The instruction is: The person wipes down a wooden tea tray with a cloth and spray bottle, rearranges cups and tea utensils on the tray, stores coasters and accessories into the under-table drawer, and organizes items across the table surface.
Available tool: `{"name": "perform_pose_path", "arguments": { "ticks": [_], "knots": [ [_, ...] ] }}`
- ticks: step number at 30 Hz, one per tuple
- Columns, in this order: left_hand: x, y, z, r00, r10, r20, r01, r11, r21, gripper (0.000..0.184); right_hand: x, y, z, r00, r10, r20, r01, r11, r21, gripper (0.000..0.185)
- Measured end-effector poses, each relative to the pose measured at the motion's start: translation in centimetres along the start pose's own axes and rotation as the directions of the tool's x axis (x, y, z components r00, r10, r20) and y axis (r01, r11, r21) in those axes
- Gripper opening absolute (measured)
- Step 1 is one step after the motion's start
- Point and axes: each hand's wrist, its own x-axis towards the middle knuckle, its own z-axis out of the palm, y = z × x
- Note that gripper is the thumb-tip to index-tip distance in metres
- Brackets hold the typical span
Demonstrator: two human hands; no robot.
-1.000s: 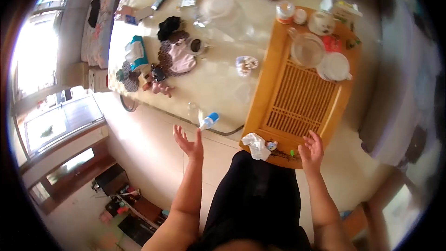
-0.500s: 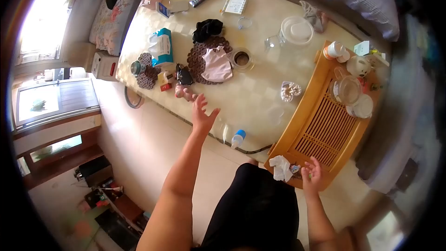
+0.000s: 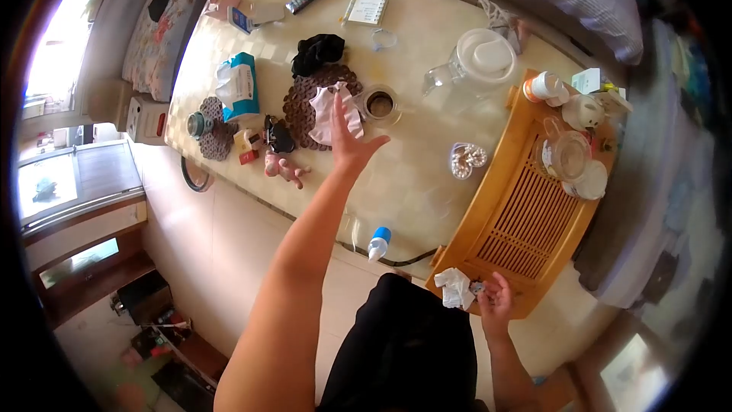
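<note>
Pink garment (image 3: pixel 322 118): lies on the table; clock directions run from it, twelve at the far side. Floor (image 3: pixel 229 229): pale tiles. Table (image 3: pixel 415 194): cream, glossy, faintly chequered. Slatted wooden tray (image 3: pixel 526 221): four o'clock, set slantwise. Crocheted mat (image 3: pixel 296 111): brown, under the garment, whose narrower end points near twelve, long axis roughly twelve to six, partly covered. Left hand (image 3: pixel 349 141): open, fingers spread over the garment; touching or not, I cannot tell. Right hand (image 3: pixel 496 304): fingers half curled beside white tissue (image 3: pixel 455 288); contents, I cannot tell. Blue-capped bottle (image 3: pixel 379 244): five o'clock, near the table's edge.
</note>
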Motion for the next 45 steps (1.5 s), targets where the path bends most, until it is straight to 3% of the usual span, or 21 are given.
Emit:
{"name": "perform_pose_path", "arguments": {
  "ticks": [3,8,10,11,12,14,16,18,22,26,30,38,39,45],
  "knots": [
    [1.4,1.2,-0.4,0.953,0.300,0.044,-0.303,0.936,0.178,0.121,0.0,-0.2,0.3,1.000,0.028,-0.010,-0.027,0.998,0.054,0.054],
    [3.2,1.0,1.3,0.995,0.090,0.045,-0.091,0.996,0.011,0.106,0.5,-1.5,1.2,0.997,0.078,0.028,-0.079,0.996,0.042,0.052],
    [3.2,-0.1,1.7,0.984,0.178,0.011,-0.178,0.984,0.001,0.096,0.4,-2.5,1.2,0.995,0.097,0.037,-0.097,0.995,-0.014,0.051],
    [3.3,-0.5,1.4,0.968,0.250,0.013,-0.251,0.965,0.073,0.092,0.5,-1.3,1.4,1.000,-0.012,0.006,0.012,1.000,-0.018,0.052],
    [3.1,-0.7,1.1,0.946,0.324,0.018,-0.323,0.936,0.139,0.088,0.4,-2.0,1.3,1.000,0.021,0.018,-0.022,0.999,0.023,0.051],
    [2.2,0.6,0.3,0.953,0.300,-0.030,-0.297,0.952,0.077,0.085,0.5,-2.4,1.2,0.999,-0.046,-0.023,0.047,0.999,0.019,0.050],
    [0.9,1.8,-0.7,0.919,0.392,-0.036,-0.387,0.918,0.089,0.085,0.3,-1.6,0.8,0.995,-0.084,-0.054,0.084,0.996,0.008,0.049],
    [-1.2,5.4,-2.2,0.884,0.467,0.032,-0.463,0.864,0.196,0.082,0.0,-2.0,0.5,0.994,-0.087,-0.071,0.090,0.995,0.033,0.049],
    [-5.9,13.0,-2.8,0.792,0.533,0.299,-0.587,0.798,0.135,0.078,-0.6,-2.2,-0.6,0.996,-0.069,-0.052,0.073,0.993,0.087,0.048],
    [-10.6,18.0,2.8,0.776,0.483,0.407,-0.482,0.869,-0.112,0.076,-1.3,-2.0,-2.0,0.995,-0.079,-0.065,0.088,0.984,0.153,0.050],
    [-13.7,20.2,9.7,0.718,0.503,0.480,-0.459,0.862,-0.216,0.075,-2.3,-1.2,-4.5,0.992,-0.063,-0.111,0.083,0.980,0.181,0.051],
    [-14.7,20.6,15.9,0.756,0.450,0.476,-0.478,0.876,-0.068,0.078,-4.0,1.2,-11.6,0.985,-0.069,-0.160,0.091,0.987,0.129,0.053],
    [-14.6,21.2,16.0,0.753,0.438,0.491,-0.469,0.881,-0.065,0.078,-4.1,1.5,-12.1,0.990,-0.008,-0.144,0.031,0.987,0.157,0.053],
    [-14.4,19.7,17.1,0.759,0.442,0.478,-0.433,0.891,-0.137,0.082,-3.7,1.9,-14.6,0.991,-0.041,-0.125,0.064,0.979,0.193,0.051]
  ]
}}
